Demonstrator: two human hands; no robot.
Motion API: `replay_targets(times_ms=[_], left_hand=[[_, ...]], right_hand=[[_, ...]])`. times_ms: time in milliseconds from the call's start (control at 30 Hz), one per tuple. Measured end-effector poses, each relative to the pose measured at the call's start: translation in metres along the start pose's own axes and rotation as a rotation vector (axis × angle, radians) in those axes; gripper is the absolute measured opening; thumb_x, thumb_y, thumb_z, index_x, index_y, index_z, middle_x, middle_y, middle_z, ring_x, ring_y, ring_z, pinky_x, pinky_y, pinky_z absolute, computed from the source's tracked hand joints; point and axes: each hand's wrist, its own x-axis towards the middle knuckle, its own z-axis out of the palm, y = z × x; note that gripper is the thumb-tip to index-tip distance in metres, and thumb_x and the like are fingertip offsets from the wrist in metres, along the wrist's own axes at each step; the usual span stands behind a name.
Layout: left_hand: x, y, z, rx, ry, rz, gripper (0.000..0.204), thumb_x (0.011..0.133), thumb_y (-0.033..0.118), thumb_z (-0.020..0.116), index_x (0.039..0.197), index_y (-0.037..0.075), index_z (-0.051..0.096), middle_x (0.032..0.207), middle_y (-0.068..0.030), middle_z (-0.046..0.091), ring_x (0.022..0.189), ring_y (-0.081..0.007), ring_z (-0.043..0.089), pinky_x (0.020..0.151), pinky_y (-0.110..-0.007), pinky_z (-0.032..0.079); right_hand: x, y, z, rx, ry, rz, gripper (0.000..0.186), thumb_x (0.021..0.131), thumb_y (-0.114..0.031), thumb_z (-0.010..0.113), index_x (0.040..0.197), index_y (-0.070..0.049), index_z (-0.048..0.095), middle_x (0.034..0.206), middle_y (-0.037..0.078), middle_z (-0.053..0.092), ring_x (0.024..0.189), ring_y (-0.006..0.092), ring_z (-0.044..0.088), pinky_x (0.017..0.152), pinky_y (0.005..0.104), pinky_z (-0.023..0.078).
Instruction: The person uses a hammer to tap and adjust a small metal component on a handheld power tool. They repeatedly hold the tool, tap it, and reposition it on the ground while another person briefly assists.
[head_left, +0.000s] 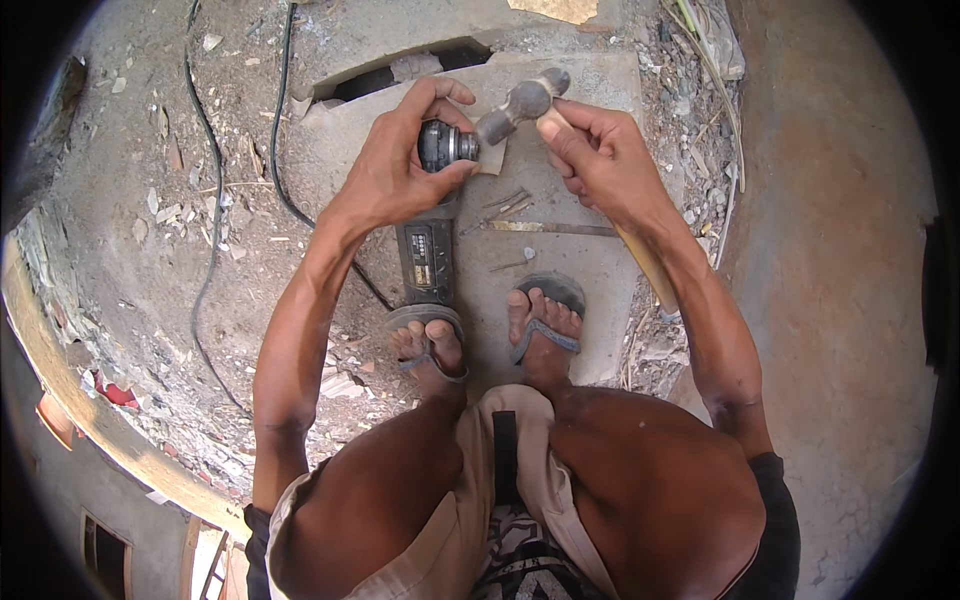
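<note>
My left hand (405, 160) grips the round metal head of a dark angle grinder (428, 255), whose body lies on a concrete slab (590, 90) and points back toward my feet. My right hand (600, 160) holds a ball-peen hammer (522, 105) close under its steel head. The hammer's wooden handle runs down along my right forearm. The hammer head sits right beside the grinder's spindle, touching or nearly touching it. I am squatting, with both sandalled feet just behind the grinder.
Several nails and a thin metal strip (550, 228) lie on the slab below my hands. A black power cable (283, 150) trails from the grinder across the rubble-strewn ground at left. A dark gap (380, 80) opens beyond the slab. A concrete wall (830, 250) stands at right.
</note>
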Motion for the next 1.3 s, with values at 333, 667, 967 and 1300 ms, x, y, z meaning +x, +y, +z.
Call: replay_targets(times_ms=[333, 667, 967, 1300], left_hand=[[-0.001, 0.004, -0.001, -0.044, -0.023, -0.092, 0.064, 0.076, 0.006, 0.087, 0.132, 0.009, 0.056, 0.102, -0.0052, 0.071, 0.100, -0.0152, 0.067, 0.090, -0.030, 0.052], [-0.001, 0.002, 0.001, -0.057, -0.025, -0.087, 0.063, 0.076, 0.006, 0.087, 0.131, 0.007, 0.056, 0.102, -0.0038, 0.070, 0.101, -0.0137, 0.065, 0.093, -0.030, 0.051], [0.001, 0.005, 0.002, -0.044, -0.043, -0.091, 0.062, 0.077, 0.006, 0.087, 0.131, 0.004, 0.056, 0.106, -0.0051, 0.069, 0.104, -0.0140, 0.064, 0.096, -0.030, 0.049], [0.002, 0.003, 0.005, -0.008, -0.012, -0.028, 0.059, 0.077, 0.003, 0.086, 0.129, 0.004, 0.059, 0.102, -0.0079, 0.072, 0.096, -0.0149, 0.068, 0.088, -0.029, 0.053]], right_hand=[[0.003, 0.001, 0.001, -0.377, -0.043, -0.200, 0.027, 0.104, -0.021, 0.058, 0.110, 0.000, 0.073, 0.067, -0.001, 0.054, 0.063, 0.0062, 0.042, 0.056, 0.0286, 0.036], [0.000, 0.000, 0.005, 0.124, 0.087, -0.027, 0.027, 0.104, -0.020, 0.059, 0.104, 0.003, 0.072, 0.064, -0.004, 0.049, 0.063, 0.0065, 0.040, 0.057, 0.0296, 0.036], [-0.007, 0.018, 0.009, 0.382, -0.013, 0.050, 0.020, 0.106, -0.024, 0.061, 0.110, -0.006, 0.067, 0.072, -0.003, 0.052, 0.051, 0.0020, 0.040, 0.040, 0.0190, 0.028], [-0.008, 0.039, 0.017, 0.407, 0.041, 0.016, 0.021, 0.107, -0.025, 0.059, 0.109, -0.006, 0.066, 0.072, -0.004, 0.050, 0.050, 0.0015, 0.040, 0.040, 0.0190, 0.028]])
